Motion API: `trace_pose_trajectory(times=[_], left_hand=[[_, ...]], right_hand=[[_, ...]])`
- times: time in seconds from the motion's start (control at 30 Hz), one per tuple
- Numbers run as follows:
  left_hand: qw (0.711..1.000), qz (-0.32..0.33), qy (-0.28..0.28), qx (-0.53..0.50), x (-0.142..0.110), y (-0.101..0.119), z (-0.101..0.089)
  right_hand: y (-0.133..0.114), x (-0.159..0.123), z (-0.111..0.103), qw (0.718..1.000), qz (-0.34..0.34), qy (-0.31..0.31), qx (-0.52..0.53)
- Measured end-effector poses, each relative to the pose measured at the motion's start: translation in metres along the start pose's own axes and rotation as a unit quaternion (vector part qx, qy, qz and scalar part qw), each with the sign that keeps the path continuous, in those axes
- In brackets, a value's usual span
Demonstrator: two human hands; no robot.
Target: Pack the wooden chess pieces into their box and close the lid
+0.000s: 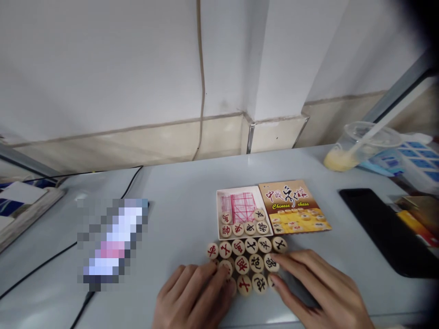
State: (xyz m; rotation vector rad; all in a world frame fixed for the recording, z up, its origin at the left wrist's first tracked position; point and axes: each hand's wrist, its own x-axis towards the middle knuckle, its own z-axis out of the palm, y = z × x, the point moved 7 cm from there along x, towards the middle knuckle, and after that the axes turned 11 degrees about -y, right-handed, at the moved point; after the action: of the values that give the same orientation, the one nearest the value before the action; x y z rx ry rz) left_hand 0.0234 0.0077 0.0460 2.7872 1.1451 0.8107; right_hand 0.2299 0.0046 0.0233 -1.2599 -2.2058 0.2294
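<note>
pieces (242,264): round, pale, red or black characters, in three rows low centre of the frame, flat on the tabletop (185,205). top row of six sits slightly crooked.

left hand (194,292), bottom centre: fingers bent over the left end of the lower rows, covering some pieces. cannot tell whether it is clamped on one.

right hand (272,269), lower right of centre: thumb and forefinger apart, tips at the pieces ending the middle and bottom rows.

box (259,197) just above the rows, shallow, white; red-lined sheet inside, a row of four pieces along its near side, two more above them. lid (298,205) touching its right side, printed "chinese chess".

farther out: black phone (384,233) at right; cup (338,160) with straw and yellowish liquid, upper right. lit screen (118,242), left of centre, pixelated; cable (88,299) at its lower end. wall (137,59) across the top.
</note>
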Motion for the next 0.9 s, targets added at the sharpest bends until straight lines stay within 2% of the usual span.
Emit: trace_pose_trajectory(times=[0.13, 0.33, 0.53, 0.6, 0.7, 0.8, 0.9], left_hand=[[1.000, 0.001, -0.022, -0.004, 0.004, 0.001, 0.002], [1.000, 0.000, -0.004, 0.001, 0.002, 0.000, -0.002], [0.995, -0.071, 0.019, -0.065, 0.014, -0.026, -0.011], [0.994, -0.072, 0.005, -0.078, 0.029, -0.037, -0.014], [0.992, -0.078, -0.041, -0.095, 0.059, -0.055, -0.010], [0.980, -0.113, -0.127, -0.107, 0.083, -0.074, 0.009], [0.971, -0.138, -0.158, -0.118, 0.092, -0.084, 0.025]], right_hand=[[-0.002, -0.001, 0.000, 1.000, -0.007, -0.004, 0.003], [0.001, 0.000, -0.004, 0.999, 0.005, 0.017, 0.029], [0.013, 0.020, -0.015, 0.997, 0.009, 0.052, 0.053], [0.017, 0.039, -0.017, 0.999, -0.018, 0.030, 0.035], [0.024, 0.075, -0.014, 0.996, -0.076, -0.036, 0.007], [0.040, 0.107, -0.008, 0.992, -0.088, -0.093, -0.016], [0.054, 0.122, -0.003, 0.989, -0.083, -0.123, -0.013]])
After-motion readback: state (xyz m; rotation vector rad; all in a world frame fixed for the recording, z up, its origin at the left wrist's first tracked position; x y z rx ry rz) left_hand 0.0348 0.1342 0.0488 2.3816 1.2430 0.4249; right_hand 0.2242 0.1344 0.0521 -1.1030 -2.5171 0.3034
